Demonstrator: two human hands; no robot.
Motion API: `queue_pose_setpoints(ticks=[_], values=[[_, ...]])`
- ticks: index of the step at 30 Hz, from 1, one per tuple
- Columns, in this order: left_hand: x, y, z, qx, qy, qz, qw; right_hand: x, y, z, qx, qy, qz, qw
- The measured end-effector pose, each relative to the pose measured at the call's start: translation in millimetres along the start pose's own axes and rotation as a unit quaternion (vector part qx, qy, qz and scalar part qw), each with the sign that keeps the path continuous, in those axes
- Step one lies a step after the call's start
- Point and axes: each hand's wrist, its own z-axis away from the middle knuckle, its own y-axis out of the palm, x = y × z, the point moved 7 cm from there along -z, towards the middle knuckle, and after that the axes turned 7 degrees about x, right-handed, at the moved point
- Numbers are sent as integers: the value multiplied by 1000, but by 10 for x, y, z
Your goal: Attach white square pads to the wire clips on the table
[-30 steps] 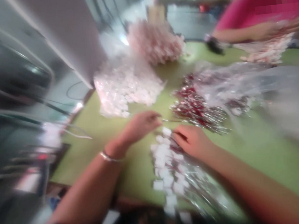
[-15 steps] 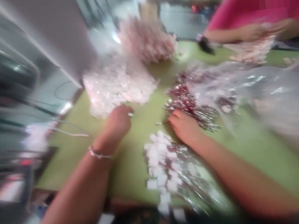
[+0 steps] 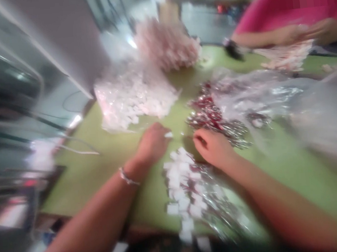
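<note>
Above a green counter (image 3: 83,179), a small white piece (image 3: 168,134) was pinched in the left hand (image 3: 156,143), facing the curled right hand (image 3: 211,143); whether anything was gripped there could not be told. For good control, the piece seemed best held lightly, its end left uncovered.
</note>
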Motion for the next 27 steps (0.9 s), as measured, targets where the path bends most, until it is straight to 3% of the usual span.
queue_pose_setpoints(ticks=[4, 7, 9, 12, 15, 19, 22, 27], values=[[-46, 47, 17, -6, 13, 48, 999, 15, 59, 11, 43, 0, 8, 999], [-14, 42, 29, -8, -21, 137, 990, 10, 43, 20, 57, 5, -16, 998], [35, 84, 45, 7, -64, 258, 964, -1, 33, 22, 75, 22, -55, 995], [44, 199, 82, 48, -107, 441, 890, 4, 37, 23, 125, 59, -152, 979], [-14, 238, 104, 65, -99, 532, 838, 7, 66, 47, 181, 120, -260, 941], [-96, 244, 108, 85, -71, 582, 806, -10, 176, 125, 245, 184, -379, 873], [-120, 226, 110, 85, -69, 593, 798, -36, 287, 176, 272, 199, -452, 826], [-214, 165, 101, 97, -26, 581, 808, -79, 383, 228, 305, 235, -518, 764]])
